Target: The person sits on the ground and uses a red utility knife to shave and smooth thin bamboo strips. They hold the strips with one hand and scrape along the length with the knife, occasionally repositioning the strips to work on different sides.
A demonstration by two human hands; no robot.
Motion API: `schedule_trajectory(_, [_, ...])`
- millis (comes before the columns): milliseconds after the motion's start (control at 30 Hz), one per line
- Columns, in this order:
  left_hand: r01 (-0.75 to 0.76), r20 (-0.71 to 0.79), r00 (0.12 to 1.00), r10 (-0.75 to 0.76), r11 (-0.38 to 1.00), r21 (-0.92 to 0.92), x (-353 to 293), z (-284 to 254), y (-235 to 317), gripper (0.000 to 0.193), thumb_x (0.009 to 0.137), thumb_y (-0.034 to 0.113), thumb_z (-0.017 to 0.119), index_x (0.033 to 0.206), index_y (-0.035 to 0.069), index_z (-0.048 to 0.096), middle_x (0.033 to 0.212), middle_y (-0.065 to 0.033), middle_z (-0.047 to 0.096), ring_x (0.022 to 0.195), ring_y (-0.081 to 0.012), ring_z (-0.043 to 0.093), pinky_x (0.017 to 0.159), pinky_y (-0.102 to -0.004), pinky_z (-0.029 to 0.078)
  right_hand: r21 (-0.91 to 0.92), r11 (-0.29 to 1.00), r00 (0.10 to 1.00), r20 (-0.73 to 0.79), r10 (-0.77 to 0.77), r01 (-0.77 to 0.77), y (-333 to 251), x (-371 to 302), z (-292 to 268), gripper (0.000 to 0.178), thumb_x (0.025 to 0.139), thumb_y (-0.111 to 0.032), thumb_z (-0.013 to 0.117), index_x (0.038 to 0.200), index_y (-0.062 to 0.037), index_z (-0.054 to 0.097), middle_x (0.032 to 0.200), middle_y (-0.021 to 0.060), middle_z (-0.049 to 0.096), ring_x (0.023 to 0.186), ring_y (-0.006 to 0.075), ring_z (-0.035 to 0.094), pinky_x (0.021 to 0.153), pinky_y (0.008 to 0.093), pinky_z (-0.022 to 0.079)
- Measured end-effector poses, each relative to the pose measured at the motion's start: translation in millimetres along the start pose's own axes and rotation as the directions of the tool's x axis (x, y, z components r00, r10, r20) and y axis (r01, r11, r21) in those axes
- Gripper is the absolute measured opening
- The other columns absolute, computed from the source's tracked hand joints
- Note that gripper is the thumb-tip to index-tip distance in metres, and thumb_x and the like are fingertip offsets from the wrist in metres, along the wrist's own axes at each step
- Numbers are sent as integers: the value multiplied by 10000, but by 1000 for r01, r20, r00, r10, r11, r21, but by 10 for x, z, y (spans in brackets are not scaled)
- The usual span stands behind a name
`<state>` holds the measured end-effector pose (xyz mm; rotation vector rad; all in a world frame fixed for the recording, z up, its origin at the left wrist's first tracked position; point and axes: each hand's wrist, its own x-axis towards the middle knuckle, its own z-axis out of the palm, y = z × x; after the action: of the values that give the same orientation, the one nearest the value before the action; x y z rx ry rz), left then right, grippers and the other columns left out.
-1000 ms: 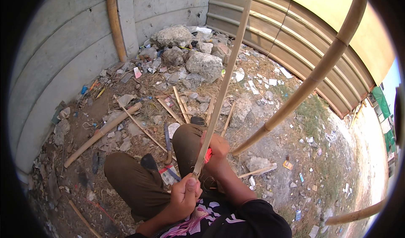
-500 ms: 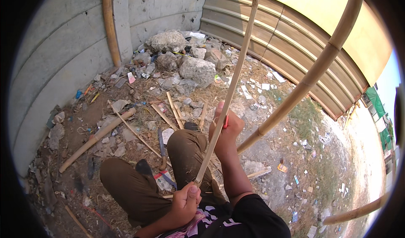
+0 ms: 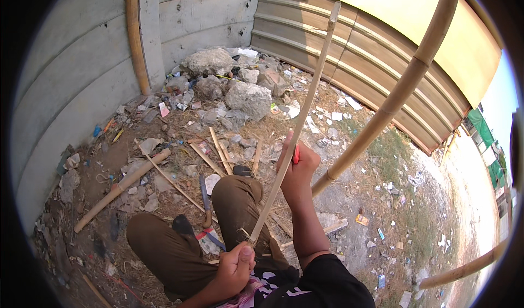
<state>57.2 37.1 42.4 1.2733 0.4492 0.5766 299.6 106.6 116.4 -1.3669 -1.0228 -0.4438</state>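
Note:
A long, pale split bamboo strip [image 3: 295, 139] slants up and away from my lap. My left hand [image 3: 236, 268] is closed round its lower end, thumb on top, near my body. Farther up, my right hand [image 3: 299, 166] is closed beside the strip, with its thumb along it. A small red object [image 3: 296, 154] shows in that hand; most of it is hidden, so its kind cannot be made out. A thin shaving [image 3: 244, 232] sticks out from the strip just above my left hand. A curved blade with a wooden handle [image 3: 206, 201] lies beside my knee.
A thick bamboo pole [image 3: 382, 114] rises close to my right arm. Another bamboo pole [image 3: 123, 189] lies at left, near split pieces [image 3: 219, 150]. Rocks [image 3: 248, 99] and litter lie before the concrete wall [image 3: 82, 62] and metal sheeting [image 3: 382, 62].
The view has shifted a little, and the strip's far tip now shows. My right hand is slightly farther from my left. A shaving stands out more clearly by the left hand.

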Motion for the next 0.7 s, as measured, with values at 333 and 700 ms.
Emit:
schedule_trajectory(333, [99,75,993,-96,994,-38,41,-8,-24,412,1109,340,387,812,60,438,674,18,376,548,-50,332,490,-241,282,-223,966,991,75,-113,127,258,782,-343,204,909,-86,614,731,5,574,540,139,471,458,241,463,494,364,382])
schedule_trajectory(700, [133,188,973,-137,991,30,82,4,41,462,1104,399,390,839,39,507,652,17,459,581,-57,436,540,-247,396,-222,969,982,-179,67,-107,405,1552,-421,593,1012,-331,609,532,-46,408,471,-26,349,468,89,323,441,337,261])
